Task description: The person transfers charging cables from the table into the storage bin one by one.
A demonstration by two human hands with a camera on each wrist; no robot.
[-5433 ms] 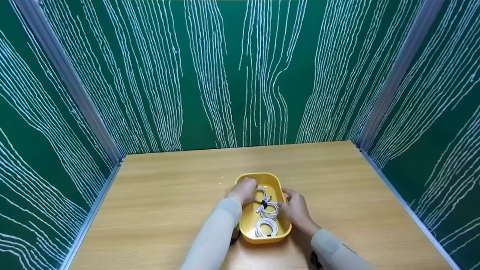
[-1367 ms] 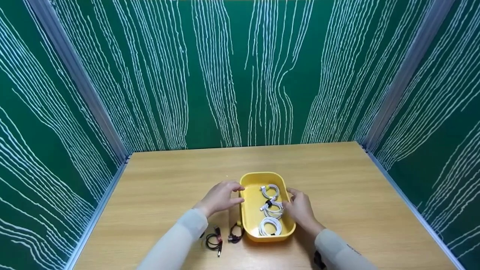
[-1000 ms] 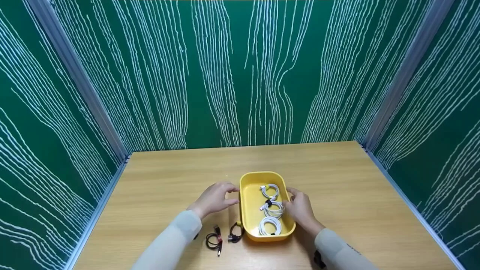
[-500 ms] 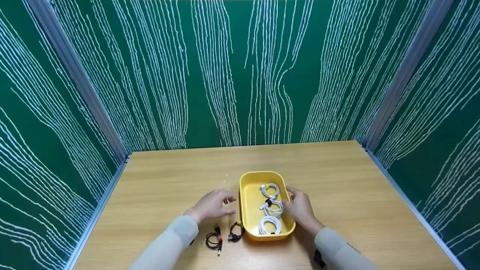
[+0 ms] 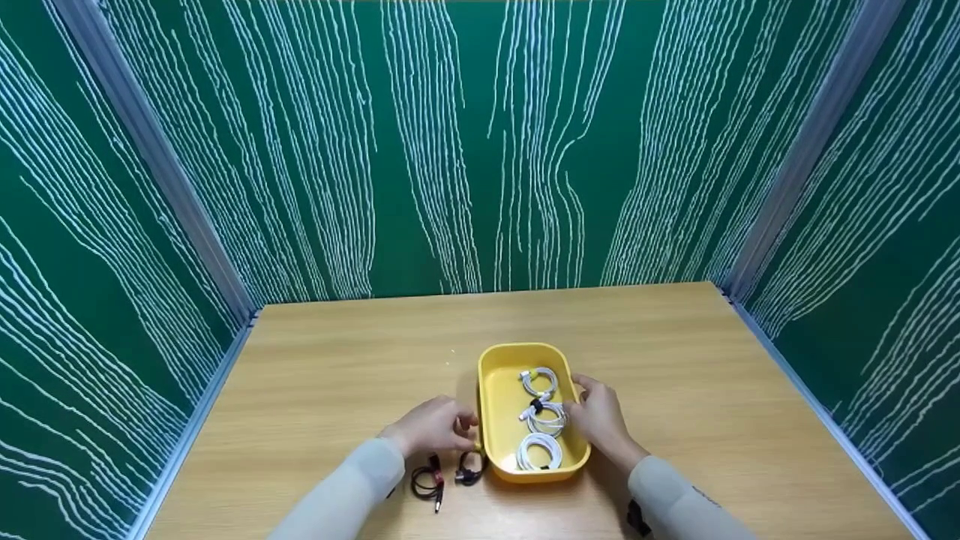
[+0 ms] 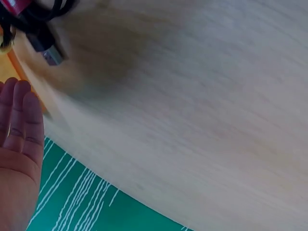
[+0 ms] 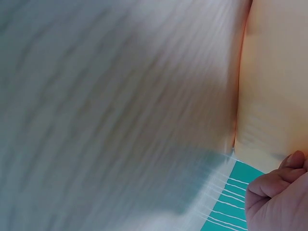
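A yellow plastic box (image 5: pixel 499 450) holds three coiled white cables: a small one with a yellow tie (image 5: pixel 539 382), one with a black tie (image 5: pixel 548 418) and a round coil (image 5: pixel 539 452) at the near end. My right hand (image 5: pixel 604 420) grips the box's right wall at the rim; its curled fingers also show in the right wrist view. At the left wall is my left hand (image 5: pixel 435 426), fingertips just above a black cable with a yellow tie (image 5: pixel 470 474). In the left wrist view its fingers (image 6: pixel 33 115) are extended. Left of that cable lies a black cable with a red tie (image 5: pixel 427 482).
The box stands on a light wooden table (image 5: pixel 337 352). Green panels (image 5: pixel 480 150) with white wavy lines rise at the back and both sides, joined by grey metal posts (image 5: pixel 150 150). Another dark item pokes out beside the left sleeve (image 5: pixel 352 480).
My left hand has come out of the box to its left side, then moved toward me, close over the black cable with the yellow tie. The right hand keeps its grip on the box.
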